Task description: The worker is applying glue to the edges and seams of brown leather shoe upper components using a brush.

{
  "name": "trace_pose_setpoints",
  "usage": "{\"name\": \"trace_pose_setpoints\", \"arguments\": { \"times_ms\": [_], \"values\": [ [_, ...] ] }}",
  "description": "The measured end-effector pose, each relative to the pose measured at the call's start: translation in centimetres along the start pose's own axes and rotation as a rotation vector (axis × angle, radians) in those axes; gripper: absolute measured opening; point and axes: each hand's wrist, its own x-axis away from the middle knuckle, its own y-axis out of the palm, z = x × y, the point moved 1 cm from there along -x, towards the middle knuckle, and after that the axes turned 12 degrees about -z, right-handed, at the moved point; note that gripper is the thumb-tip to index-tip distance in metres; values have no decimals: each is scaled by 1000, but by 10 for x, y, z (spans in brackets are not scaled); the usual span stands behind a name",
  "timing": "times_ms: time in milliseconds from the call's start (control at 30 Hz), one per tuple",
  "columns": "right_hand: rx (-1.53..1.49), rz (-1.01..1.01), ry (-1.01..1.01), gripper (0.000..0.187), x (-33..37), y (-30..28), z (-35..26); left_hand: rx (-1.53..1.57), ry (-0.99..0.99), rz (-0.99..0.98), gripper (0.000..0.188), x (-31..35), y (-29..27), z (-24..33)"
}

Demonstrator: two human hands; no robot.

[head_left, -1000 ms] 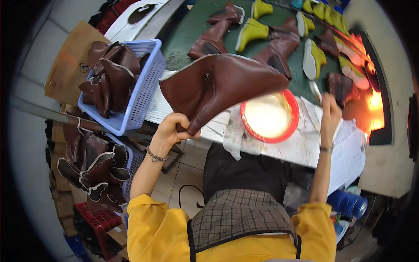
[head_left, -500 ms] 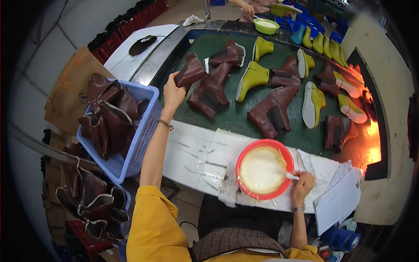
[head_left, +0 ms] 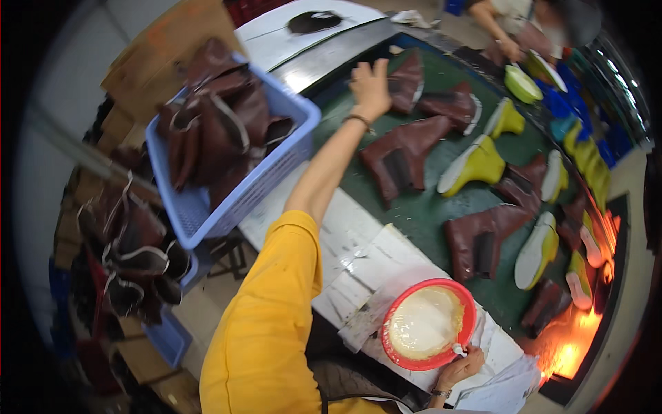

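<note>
At the far edge of the green work surface, my left hand (head_left: pixel 371 93) is open, its fingers spread. Right beside it lies a brown leather boot upper (head_left: pixel 408 81). Closer in are a second upper (head_left: pixel 448 107) with a white edge and a larger one with a dark side panel (head_left: pixel 400 162). My right hand (head_left: pixel 460 372) is closed on the white handle of a tool (head_left: pixel 458 350), probably a brush, at the near rim of a red bowl (head_left: pixel 470 314). Creamy white paste (head_left: pixel 424 321) fills the bowl; the tool's working end is not clearly visible.
To my left, a blue basket (head_left: pixel 238 231) holds several brown uppers, and more (head_left: pixel 134 259) are heaped below. Yellow-green shoe lasts (head_left: pixel 476 165) lie among uppers on the green belt (head_left: pixel 420 228). An orange-glowing opening (head_left: pixel 569 345) is at right. Across the table, another person's hand (head_left: pixel 510 50) shows.
The view has swung left. My left hand has let go of the boot upper it held, which now lies on the green surface. My right hand still grips the handle at the bowl.
</note>
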Motion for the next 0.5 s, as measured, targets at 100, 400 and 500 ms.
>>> {"name": "trace_pose_setpoints", "arguments": {
  "times_ms": [100, 400, 500],
  "values": [
    [-12, -27, 55, 44, 4, 1, 18, 261, 413, 12, 55, 53, -31, 21],
    [-150, 19, 152, 53, 4, 6, 21, 155, 188, 168, 19, 215, -271, -6],
    [-224, -45, 164, 54, 5, 3, 20, -123, -219, 67, 43, 223, -302, -79]
  ]
}}
